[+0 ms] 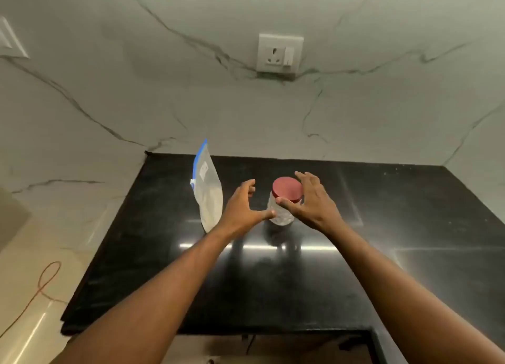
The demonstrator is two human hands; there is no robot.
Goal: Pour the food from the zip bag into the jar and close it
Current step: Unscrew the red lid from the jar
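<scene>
While the jar (281, 210) stands upright mid-table with its red lid (287, 189) on, both hands flank it with each grip spread: left hand (243, 209) just beside, right hand (310, 203) cupping the lid, likely to unscrew. The zip bag (208, 192) stands upright left of them; the black table (396, 227) offers open room to the right, well away from its edges.

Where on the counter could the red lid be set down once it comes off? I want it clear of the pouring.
Right of the jar the black counter lies bare to the wall. The near counter is bare too. Crowded: between zip bag and jar, where the left hand reaches.
</scene>
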